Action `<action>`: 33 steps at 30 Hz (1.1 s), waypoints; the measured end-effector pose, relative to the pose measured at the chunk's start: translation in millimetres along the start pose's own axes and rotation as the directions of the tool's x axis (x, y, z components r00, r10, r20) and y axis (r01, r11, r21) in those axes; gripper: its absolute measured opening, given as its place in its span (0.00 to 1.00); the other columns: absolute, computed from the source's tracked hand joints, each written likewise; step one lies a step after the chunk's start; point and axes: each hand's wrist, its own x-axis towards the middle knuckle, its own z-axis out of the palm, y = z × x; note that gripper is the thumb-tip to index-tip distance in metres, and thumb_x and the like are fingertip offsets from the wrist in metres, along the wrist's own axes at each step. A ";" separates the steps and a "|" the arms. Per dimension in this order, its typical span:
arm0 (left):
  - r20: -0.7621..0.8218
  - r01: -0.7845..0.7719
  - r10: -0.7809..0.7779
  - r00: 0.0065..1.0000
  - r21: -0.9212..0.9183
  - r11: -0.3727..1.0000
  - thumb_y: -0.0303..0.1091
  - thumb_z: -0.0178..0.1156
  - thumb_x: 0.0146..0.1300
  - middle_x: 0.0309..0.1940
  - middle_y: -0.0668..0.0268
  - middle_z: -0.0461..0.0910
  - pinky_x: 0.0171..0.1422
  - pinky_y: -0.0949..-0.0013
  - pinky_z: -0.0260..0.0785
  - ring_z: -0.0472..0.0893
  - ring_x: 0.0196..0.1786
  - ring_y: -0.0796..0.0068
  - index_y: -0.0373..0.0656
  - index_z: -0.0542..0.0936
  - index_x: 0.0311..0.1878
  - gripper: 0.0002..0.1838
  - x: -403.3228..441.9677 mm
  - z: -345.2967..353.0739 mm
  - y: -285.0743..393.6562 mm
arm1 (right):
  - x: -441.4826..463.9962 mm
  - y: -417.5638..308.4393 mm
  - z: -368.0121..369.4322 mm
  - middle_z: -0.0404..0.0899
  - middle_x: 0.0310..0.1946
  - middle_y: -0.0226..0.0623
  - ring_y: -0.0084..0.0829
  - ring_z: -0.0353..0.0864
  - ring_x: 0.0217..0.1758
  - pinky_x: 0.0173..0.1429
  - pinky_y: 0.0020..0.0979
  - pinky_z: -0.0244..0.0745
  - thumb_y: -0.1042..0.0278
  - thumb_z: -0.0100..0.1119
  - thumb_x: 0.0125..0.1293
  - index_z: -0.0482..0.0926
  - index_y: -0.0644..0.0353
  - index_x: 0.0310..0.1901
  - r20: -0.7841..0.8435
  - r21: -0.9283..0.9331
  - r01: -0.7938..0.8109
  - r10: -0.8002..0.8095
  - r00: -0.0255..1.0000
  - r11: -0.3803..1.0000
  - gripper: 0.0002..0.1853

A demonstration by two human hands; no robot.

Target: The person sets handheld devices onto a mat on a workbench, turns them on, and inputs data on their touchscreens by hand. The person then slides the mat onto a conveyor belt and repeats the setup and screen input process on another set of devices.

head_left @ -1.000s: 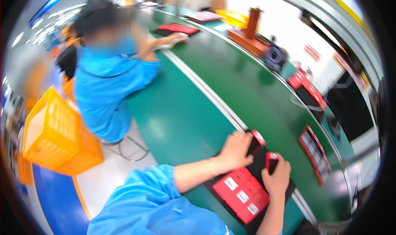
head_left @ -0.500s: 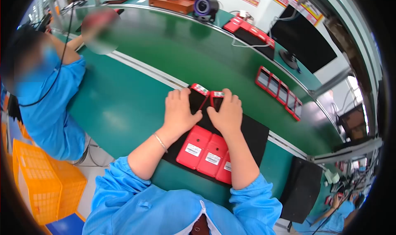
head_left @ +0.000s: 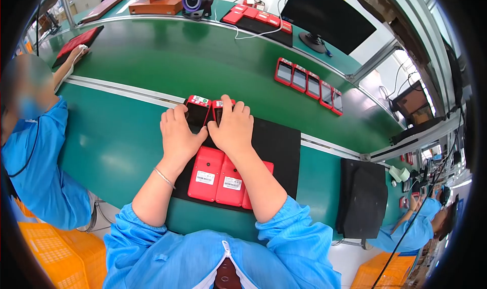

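Phones mid-frame, apparently being aligned: left hand clasps one, right hand covers another, grip unclear; next move needs level edges.

A green workbench: black mat near its front edge, seemingly five red-framed devices lined up by the far edge.

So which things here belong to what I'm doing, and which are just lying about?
Seemingly in use:
- left screen-up device, at your left hand
- right screen-up device, at your right hand
- label-up red devices
- black mat

Probably lying about:
- monitor
- purple-ringed device
- orange crates
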 end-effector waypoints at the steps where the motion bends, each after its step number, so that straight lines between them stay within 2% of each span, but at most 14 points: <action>1: -0.011 -0.002 0.002 1.000 0.000 1.000 0.36 0.73 0.46 0.44 0.56 0.71 0.58 0.57 0.61 0.69 0.51 0.55 0.37 0.69 0.52 0.32 -0.5 0.8 -0.3 | 0.0 -0.6 -0.3 0.71 0.45 0.49 0.47 0.72 0.48 0.48 0.45 0.69 0.59 0.65 0.48 0.68 0.61 0.64 0.007 0.001 -0.006 0.005 1.000 1.000 0.38; 4: 0.004 0.010 -0.010 1.000 0.000 1.000 0.37 0.73 0.46 0.44 0.56 0.71 0.58 0.56 0.61 0.69 0.51 0.55 0.37 0.69 0.52 0.32 -0.1 -1.0 1.6 | 0.3 -0.8 -0.9 0.71 0.46 0.49 0.47 0.72 0.49 0.49 0.46 0.69 0.59 0.65 0.48 0.68 0.60 0.64 -0.002 -0.001 -0.005 0.005 1.000 1.000 0.38; 8: -0.058 -0.024 0.025 0.998 0.026 0.999 0.39 0.73 0.47 0.44 0.55 0.72 0.59 0.55 0.61 0.69 0.51 0.54 0.37 0.69 0.52 0.32 -2.0 1.3 1.5 | 0.2 -2.9 -0.9 0.71 0.46 0.50 0.47 0.72 0.50 0.50 0.47 0.69 0.58 0.66 0.48 0.67 0.60 0.64 -0.007 -0.012 -0.004 0.004 1.000 1.000 0.39; 22: -0.031 0.000 0.000 1.000 0.003 1.000 0.40 0.73 0.49 0.46 0.55 0.69 0.60 0.56 0.60 0.67 0.52 0.54 0.36 0.68 0.53 0.32 -3.1 4.0 2.2 | 0.5 -6.8 -1.7 0.72 0.46 0.50 0.46 0.72 0.49 0.50 0.47 0.68 0.59 0.64 0.51 0.64 0.58 0.68 0.038 -0.047 -0.036 0.038 0.999 0.998 0.40; 24: -0.013 0.001 -0.001 1.000 0.014 1.000 0.39 0.72 0.50 0.48 0.53 0.69 0.60 0.55 0.60 0.67 0.53 0.53 0.35 0.67 0.57 0.35 -3.6 1.1 3.1 | -2.5 -6.2 -5.8 0.71 0.47 0.50 0.47 0.72 0.49 0.50 0.48 0.68 0.57 0.64 0.53 0.63 0.58 0.68 0.044 -0.046 -0.040 0.042 0.998 0.998 0.40; 26: -0.022 -0.027 0.028 0.999 0.049 0.998 0.38 0.71 0.50 0.49 0.52 0.69 0.61 0.54 0.61 0.67 0.54 0.52 0.36 0.67 0.59 0.36 -10.0 -10.8 6.1 | -8.9 1.4 -15.7 0.70 0.50 0.52 0.49 0.71 0.51 0.52 0.50 0.68 0.51 0.64 0.58 0.61 0.57 0.70 0.098 -0.063 -0.014 0.020 0.995 0.998 0.41; 27: -0.033 -0.056 0.059 0.998 0.084 0.995 0.38 0.71 0.51 0.51 0.52 0.69 0.61 0.53 0.61 0.67 0.55 0.50 0.37 0.66 0.62 0.37 -12.6 -21.9 10.3 | -17.8 6.0 -28.2 0.67 0.55 0.54 0.52 0.69 0.55 0.57 0.52 0.66 0.48 0.64 0.60 0.59 0.57 0.72 0.072 -0.019 0.031 -0.030 0.997 0.999 0.42; 29: -0.006 -0.148 0.149 0.989 0.055 0.987 0.37 0.71 0.50 0.54 0.51 0.69 0.63 0.52 0.61 0.67 0.58 0.49 0.40 0.67 0.64 0.37 -29.9 -57.7 25.9 | -46.3 16.7 -60.8 0.62 0.62 0.55 0.54 0.64 0.63 0.63 0.52 0.63 0.51 0.65 0.59 0.62 0.62 0.69 0.061 0.047 0.175 -0.178 0.982 0.983 0.40; 31: 0.328 -0.243 0.287 0.900 -0.168 0.955 0.40 0.73 0.48 0.56 0.52 0.68 0.66 0.53 0.61 0.67 0.61 0.50 0.46 0.73 0.62 0.36 -52.9 -86.5 27.9 | -75.9 28.3 -97.8 0.60 0.65 0.57 0.58 0.57 0.69 0.69 0.55 0.58 0.49 0.72 0.50 0.63 0.63 0.68 0.338 0.239 0.313 -0.381 0.860 0.919 0.47; 32: 0.448 -0.221 0.299 0.842 -0.218 0.951 0.43 0.75 0.45 0.60 0.51 0.65 0.68 0.52 0.60 0.66 0.63 0.48 0.51 0.73 0.64 0.40 -65.1 -89.9 26.7 | -91.1 31.0 -105.5 0.58 0.67 0.58 0.61 0.55 0.71 0.71 0.56 0.54 0.49 0.74 0.45 0.62 0.61 0.69 0.489 0.291 0.274 -0.389 0.781 0.917 0.50; 33: 0.460 -0.238 0.288 0.840 -0.165 0.957 0.45 0.76 0.43 0.62 0.49 0.64 0.68 0.51 0.59 0.65 0.65 0.47 0.54 0.72 0.65 0.42 -73.4 -86.8 28.0 | -97.5 29.3 -102.6 0.56 0.68 0.60 0.62 0.54 0.71 0.72 0.57 0.54 0.48 0.75 0.44 0.62 0.60 0.69 0.489 0.236 0.321 -0.398 0.776 0.917 0.51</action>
